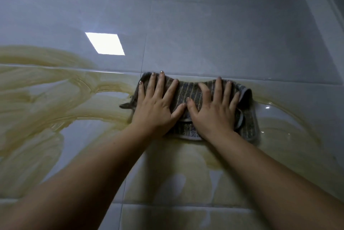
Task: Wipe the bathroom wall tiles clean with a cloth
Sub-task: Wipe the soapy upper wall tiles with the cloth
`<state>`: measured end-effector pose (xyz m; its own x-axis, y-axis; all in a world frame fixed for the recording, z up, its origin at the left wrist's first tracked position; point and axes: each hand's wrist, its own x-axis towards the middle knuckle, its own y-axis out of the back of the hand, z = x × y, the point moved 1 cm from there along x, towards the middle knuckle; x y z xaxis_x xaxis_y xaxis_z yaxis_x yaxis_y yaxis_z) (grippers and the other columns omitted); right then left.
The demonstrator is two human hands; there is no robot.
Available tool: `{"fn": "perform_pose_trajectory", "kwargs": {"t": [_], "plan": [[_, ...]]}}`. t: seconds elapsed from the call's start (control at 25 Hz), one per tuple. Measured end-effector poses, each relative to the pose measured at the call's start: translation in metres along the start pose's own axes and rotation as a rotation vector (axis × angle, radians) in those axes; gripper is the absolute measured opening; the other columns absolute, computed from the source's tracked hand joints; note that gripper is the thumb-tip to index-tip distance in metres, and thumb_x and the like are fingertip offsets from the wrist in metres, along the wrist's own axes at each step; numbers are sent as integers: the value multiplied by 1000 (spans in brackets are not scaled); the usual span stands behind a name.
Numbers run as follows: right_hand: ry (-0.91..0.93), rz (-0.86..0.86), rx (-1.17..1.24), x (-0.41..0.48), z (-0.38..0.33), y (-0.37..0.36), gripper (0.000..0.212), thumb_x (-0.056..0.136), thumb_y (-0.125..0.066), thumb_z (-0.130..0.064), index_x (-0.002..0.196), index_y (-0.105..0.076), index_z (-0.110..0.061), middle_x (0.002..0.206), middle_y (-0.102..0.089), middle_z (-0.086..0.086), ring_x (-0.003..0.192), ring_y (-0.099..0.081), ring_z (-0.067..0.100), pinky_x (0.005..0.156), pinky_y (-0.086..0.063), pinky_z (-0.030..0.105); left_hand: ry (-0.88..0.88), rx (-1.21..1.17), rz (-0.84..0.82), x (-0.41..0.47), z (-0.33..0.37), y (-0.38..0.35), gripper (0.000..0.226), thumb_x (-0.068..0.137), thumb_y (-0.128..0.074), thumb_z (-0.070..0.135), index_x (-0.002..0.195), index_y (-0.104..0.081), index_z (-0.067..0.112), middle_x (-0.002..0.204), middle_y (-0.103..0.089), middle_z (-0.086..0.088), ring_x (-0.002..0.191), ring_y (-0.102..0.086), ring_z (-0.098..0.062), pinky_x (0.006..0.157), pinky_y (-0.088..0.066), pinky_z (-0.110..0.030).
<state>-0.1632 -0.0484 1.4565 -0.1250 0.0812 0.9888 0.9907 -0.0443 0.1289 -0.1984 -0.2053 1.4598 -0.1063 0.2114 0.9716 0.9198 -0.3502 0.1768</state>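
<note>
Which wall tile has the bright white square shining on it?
The upper-left tile, up and left of the striped cloth. Its bright square reflection shows on no other tile; the rest are plain grey or smeared yellow.

Both bare forearms [93,164] were stretched straight out, left grip [156,105] and right grip [214,112] side by side, palms flat, fingers spread, thumbs nearly touching.

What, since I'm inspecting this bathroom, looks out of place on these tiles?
Yellowish smears streak the grey tiles to the left of, below and to the right of the cloth, in curved swipe marks. The tiles above the cloth look clean by contrast.
</note>
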Motion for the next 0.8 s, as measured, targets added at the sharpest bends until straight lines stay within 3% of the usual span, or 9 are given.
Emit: {"fn": "perform_pose_trajectory", "kwargs": {"t": [0.12,0.32,0.44,0.64,0.8], "plan": [[18,-9,-25,26,-13,-1,65,90,-17,-67,150,-6,-44,161,12,4,144,19,37,112,13,62,8,-34,28,26,-20,6,77,86,-7,72,154,-5,37,164,10,-6,150,13,-25,120,9,-49],[153,46,-52,2,-12,-10,66,89,-15,-68,150,-2,-44,161,9,7,145,14,41,112,8,65,-44,-42,173,-7,-27,-4,69,91,-18,66,153,-22,35,160,-17,-9,150,-1,-33,121,-2,-52],[209,34,-91,-26,-3,-15,65,89,-16,-65,149,-2,-46,161,5,10,145,12,41,113,6,65,-55,19,121,-32,-25,-10,70,91,-15,67,154,-18,36,163,-10,-7,150,3,-32,121,-1,-53],[75,-50,-39,29,-24,-4,59,93,-13,-65,148,1,-48,160,17,7,144,19,39,112,11,65,33,-9,72,24,-31,5,71,90,-11,67,154,-8,37,164,1,-4,150,11,-29,121,6,-50],[214,31,-76,-6,-4,-9,60,93,-13,-61,149,-4,-44,162,9,4,147,14,33,115,8,60,7,25,103,-11,-6,-8,70,91,-8,64,155,-7,35,164,2,-5,150,11,-30,121,4,-51]]}}
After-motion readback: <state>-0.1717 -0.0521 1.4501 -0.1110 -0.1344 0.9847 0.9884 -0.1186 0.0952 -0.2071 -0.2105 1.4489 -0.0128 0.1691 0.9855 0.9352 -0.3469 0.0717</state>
